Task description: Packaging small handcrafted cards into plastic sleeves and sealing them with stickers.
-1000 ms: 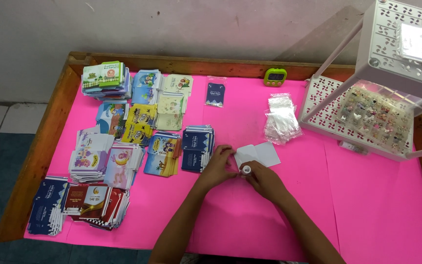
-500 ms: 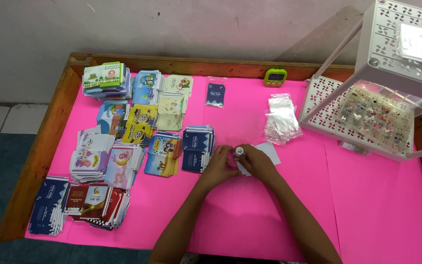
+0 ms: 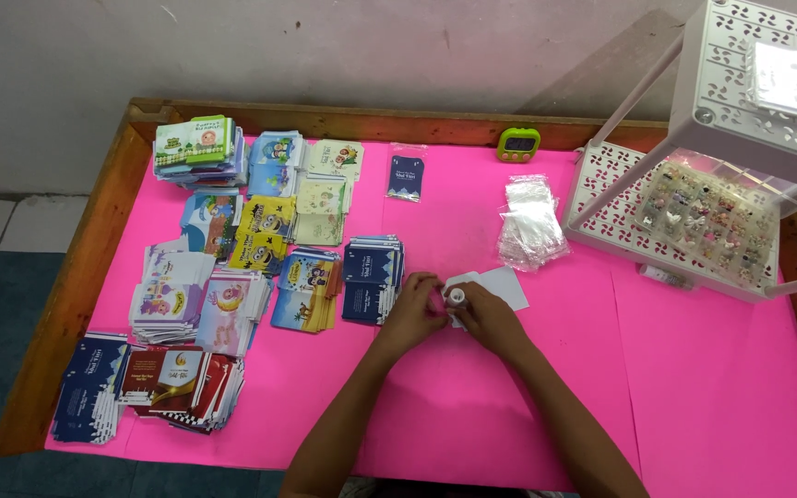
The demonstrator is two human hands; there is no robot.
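Note:
My left hand (image 3: 413, 311) and my right hand (image 3: 483, 314) meet over the pink table top (image 3: 472, 406), near its middle. Between the fingertips they pinch a small white round piece (image 3: 455, 296) with a bit of pink beside it; what it is stays too small to tell. Under and just behind the right hand lies a white card (image 3: 502, 284). A stack of dark blue packets (image 3: 371, 269) sits right next to my left hand.
Many stacks of colourful printed packets (image 3: 232, 240) cover the left half. A single dark packet (image 3: 406, 176), a green timer (image 3: 518, 144) and a pile of clear plastic bags (image 3: 530, 221) lie at the back. A white perforated rack (image 3: 694, 184) holding a tray of small trinkets stands right.
Both hands have drawn closer together and slid slightly left over the white card, now covering more of it. The small white piece stays between the fingertips.

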